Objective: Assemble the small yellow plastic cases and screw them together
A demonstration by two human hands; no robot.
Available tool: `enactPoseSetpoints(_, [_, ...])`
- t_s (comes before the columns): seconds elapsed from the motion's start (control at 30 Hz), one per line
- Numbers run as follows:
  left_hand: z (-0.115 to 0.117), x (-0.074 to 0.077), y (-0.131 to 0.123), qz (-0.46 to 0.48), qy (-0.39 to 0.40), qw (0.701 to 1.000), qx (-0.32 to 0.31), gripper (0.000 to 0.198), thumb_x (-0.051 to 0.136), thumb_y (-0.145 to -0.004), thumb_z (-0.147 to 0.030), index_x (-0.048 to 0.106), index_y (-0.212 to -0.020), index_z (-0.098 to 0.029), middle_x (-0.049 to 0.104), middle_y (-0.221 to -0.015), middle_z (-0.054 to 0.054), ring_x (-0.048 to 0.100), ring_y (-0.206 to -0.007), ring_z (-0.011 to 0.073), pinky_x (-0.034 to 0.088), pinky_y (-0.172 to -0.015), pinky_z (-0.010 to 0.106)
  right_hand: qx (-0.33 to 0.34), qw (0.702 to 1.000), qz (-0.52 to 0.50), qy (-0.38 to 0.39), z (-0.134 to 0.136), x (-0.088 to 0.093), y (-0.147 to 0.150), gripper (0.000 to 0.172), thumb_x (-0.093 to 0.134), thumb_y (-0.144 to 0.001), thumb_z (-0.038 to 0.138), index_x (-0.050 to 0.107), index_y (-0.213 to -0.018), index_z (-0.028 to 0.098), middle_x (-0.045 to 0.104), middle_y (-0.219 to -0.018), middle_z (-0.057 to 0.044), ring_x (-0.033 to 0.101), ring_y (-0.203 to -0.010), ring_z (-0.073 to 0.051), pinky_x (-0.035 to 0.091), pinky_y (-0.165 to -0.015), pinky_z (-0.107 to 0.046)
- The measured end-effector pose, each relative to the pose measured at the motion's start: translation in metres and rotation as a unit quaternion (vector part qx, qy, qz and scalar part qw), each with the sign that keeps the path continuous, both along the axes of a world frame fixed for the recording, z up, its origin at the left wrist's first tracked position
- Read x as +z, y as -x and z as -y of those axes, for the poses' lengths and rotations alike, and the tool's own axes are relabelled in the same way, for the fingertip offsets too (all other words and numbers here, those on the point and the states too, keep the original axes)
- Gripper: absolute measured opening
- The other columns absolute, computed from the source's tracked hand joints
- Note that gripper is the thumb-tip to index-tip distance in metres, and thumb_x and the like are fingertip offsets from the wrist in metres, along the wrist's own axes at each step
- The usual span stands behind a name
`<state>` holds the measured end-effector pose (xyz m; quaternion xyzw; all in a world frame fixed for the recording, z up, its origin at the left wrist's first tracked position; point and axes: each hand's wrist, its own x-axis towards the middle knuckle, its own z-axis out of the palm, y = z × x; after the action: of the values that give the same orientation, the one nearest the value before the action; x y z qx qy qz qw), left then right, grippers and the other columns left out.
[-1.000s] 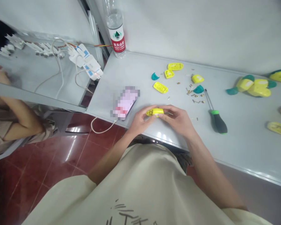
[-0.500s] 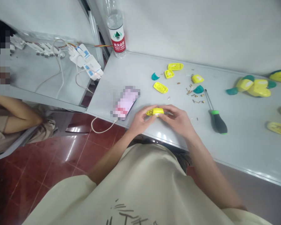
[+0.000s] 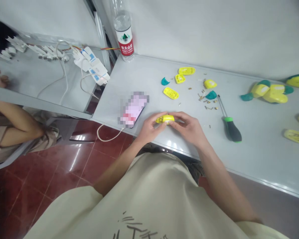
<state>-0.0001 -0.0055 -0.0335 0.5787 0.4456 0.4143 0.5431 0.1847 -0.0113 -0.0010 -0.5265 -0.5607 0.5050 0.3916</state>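
Room: pale wall at the back, glossy red tile floor (image 3: 72, 166) far to the left of the screwdriver (image 3: 230, 126) and below it.
Worktop: the grey worktop (image 3: 254, 162) carries the screwdriver, which lies flat with its black and green handle toward the near edge.
Co-worker: another person's bent arm (image 3: 17, 124) is at a second bench, far left of the screwdriver.
Bottle: a water bottle (image 3: 124, 33) with a red label stands upright at the back corner, well to the screwdriver's left and behind it.
Phone: the phone (image 3: 133, 109) lies flat, left of the screwdriver and beyond the hands, with a cable hanging off the edge.
Toys: yellow and teal toys (image 3: 266, 91) lie behind and right of the screwdriver.
Left hand: the left hand (image 3: 149, 130), left of the screwdriver, has its fingers closed on one end of the yellow shell (image 3: 164, 119).
Right hand: the right hand (image 3: 190, 128), just left of the screwdriver, pinches the other end.
Yellow shell: held between both hands, low over the near edge, left of the screwdriver.
Loose parts: yellow pieces (image 3: 171, 93) and teal pieces (image 3: 211, 95) lie behind and left of the screwdriver.
Screws: small screws (image 3: 209, 103) are scattered just beside its shaft.
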Motion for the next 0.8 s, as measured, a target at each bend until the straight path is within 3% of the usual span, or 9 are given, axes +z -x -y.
enactPoseSetpoints(0.8, [-0.0008, 0.0016, 0.0004, -0.008, 0.021, 1.000, -0.010, 0.047, 0.068, -0.088, -0.043, 0.065, -0.130, -0.023, 0.067, -0.133, 0.008, 0.065, -0.120, 0.0212, 0.054, -0.101, 0.030, -0.001, 1.000, -0.004, 0.006, 0.0024, -0.0043, -0.0044, 0.039, 0.074, -0.083, 0.048, 0.070, -0.116, 0.027, 0.070, -0.110, -0.006, 0.065, -0.103, -0.023, 0.058, -0.089, -0.039])
